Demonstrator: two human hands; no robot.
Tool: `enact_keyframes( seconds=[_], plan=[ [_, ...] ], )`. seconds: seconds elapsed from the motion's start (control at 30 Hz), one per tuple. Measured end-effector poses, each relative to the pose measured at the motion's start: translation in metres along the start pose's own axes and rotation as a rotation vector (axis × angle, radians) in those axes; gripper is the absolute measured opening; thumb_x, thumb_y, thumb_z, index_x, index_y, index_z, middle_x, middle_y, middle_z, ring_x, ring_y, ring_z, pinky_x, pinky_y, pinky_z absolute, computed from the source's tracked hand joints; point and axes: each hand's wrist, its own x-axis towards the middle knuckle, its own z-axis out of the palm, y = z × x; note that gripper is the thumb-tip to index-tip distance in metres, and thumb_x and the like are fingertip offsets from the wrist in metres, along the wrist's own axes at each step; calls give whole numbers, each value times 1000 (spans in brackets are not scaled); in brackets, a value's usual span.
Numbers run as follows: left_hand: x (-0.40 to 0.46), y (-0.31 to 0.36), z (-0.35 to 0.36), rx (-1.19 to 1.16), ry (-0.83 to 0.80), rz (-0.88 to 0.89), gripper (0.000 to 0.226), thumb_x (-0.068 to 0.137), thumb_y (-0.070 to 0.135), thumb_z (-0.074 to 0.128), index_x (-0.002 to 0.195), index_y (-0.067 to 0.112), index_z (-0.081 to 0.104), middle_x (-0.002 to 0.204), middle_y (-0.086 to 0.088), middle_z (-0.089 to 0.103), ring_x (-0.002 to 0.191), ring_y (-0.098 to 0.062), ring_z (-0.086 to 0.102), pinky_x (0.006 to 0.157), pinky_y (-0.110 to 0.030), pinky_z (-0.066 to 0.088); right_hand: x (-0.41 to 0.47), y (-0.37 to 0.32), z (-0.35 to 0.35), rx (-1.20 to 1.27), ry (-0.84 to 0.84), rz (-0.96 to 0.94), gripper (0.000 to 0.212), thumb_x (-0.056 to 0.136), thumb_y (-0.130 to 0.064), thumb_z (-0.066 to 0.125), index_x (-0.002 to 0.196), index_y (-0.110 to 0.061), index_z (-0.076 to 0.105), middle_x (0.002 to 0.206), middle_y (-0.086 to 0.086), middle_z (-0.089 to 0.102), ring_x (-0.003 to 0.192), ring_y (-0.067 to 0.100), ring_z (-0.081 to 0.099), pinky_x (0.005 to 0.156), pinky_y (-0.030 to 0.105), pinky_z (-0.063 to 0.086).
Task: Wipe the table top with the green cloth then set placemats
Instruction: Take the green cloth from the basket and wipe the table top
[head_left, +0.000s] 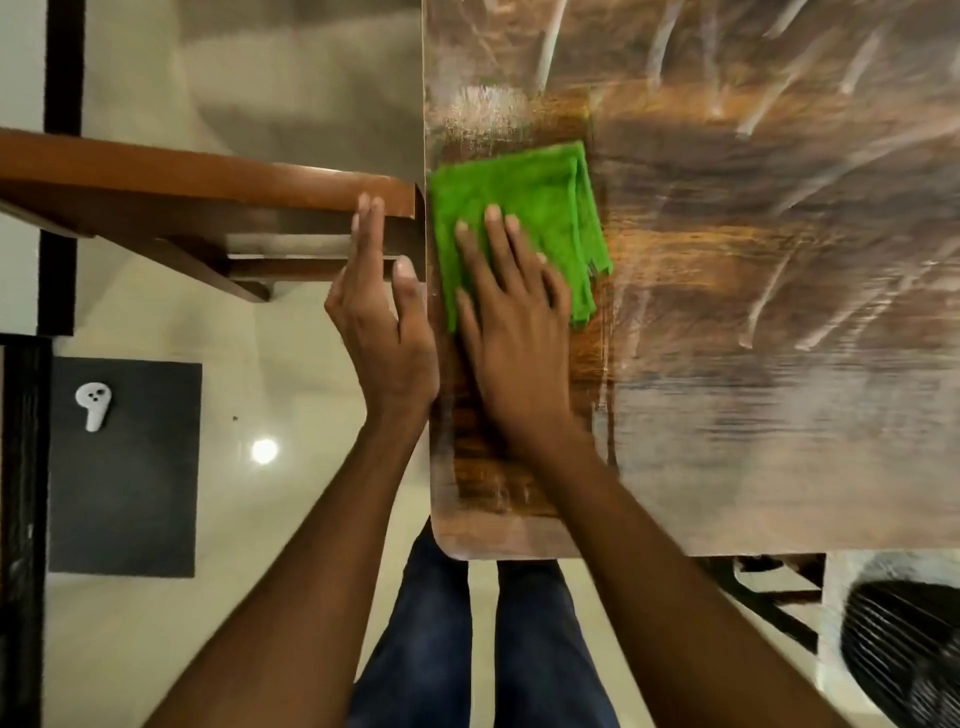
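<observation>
Green cloth (519, 218), folded, lies flat on the glossy wooden tabletop (753, 312) at its left edge. The right hand (511, 332) presses on the cloth with straight, spread fingers, grip open. The left hand (382, 322) hovers just left of the cloth, off the tabletop's edge, fingers straight, holding nothing, beside a wooden chair (208, 202).

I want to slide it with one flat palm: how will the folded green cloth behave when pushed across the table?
The green cloth looks soft and floppy; its stacked layers may shift or bunch. The glossy table top should let it glide. It is probably light, so the flat right hand must press down.
</observation>
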Motion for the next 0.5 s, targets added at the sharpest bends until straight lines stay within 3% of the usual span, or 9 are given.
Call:
enact_keyframes(
  seconds=[0.07, 0.17, 0.23, 0.3, 0.4, 0.5],
  plan=[
    [-6, -3, -4, -7, 22, -19, 49, 111, 21, 40, 157, 5, 43, 162, -10, 47, 151, -18, 43, 120, -53, 38, -77, -14, 7, -1, -77, -25, 63, 111, -38, 41, 169, -26, 18, 177, 3, 7, 164, 19, 5, 128, 47, 22],
    [-18, -7, -9, -2, 17, -52, 49, 111, 21, 42, 158, 6, 42, 162, -8, 47, 152, -17, 42, 121, -52, 38, -185, -24, 19, -70, -96, -92, 66, 106, -38, 53, 166, -26, 28, 175, 3, 20, 161, 20, 22, 123, 44, 30],
    [-27, -8, -12, 7, -23, -60, 50, 111, 24, 42, 159, 9, 41, 163, -6, 46, 153, -16, 40, 122, -53, 37, -215, -11, 18, -87, -100, -22, 68, 101, -37, 58, 164, -28, 35, 173, 2, 27, 159, 19, 29, 122, 41, 31],
    [-37, -6, -13, 36, -67, -71, 50, 112, 27, 42, 160, 13, 40, 164, -3, 44, 153, -15, 39, 124, -52, 33, -216, 13, 7, -68, -86, 126, 66, 101, -39, 53, 164, -29, 35, 173, 1, 26, 160, 20, 27, 122, 43, 30],
    [-51, 3, -11, 118, -103, -70, 51, 111, 27, 43, 160, 14, 40, 166, -1, 40, 154, -15, 36, 127, -38, 25, -195, 47, -10, -7, -36, 280, 65, 105, -42, 45, 166, -30, 27, 176, 0, 18, 162, 20, 18, 124, 49, 30],
    [-58, 12, -1, 158, -172, 43, 52, 110, 20, 46, 160, 10, 38, 168, -5, 37, 157, -17, 31, 127, -42, 23, -150, 74, -19, 10, -10, 263, 65, 107, -43, 46, 167, -30, 24, 177, -1, 13, 164, 19, 10, 128, 52, 23]
  ],
)
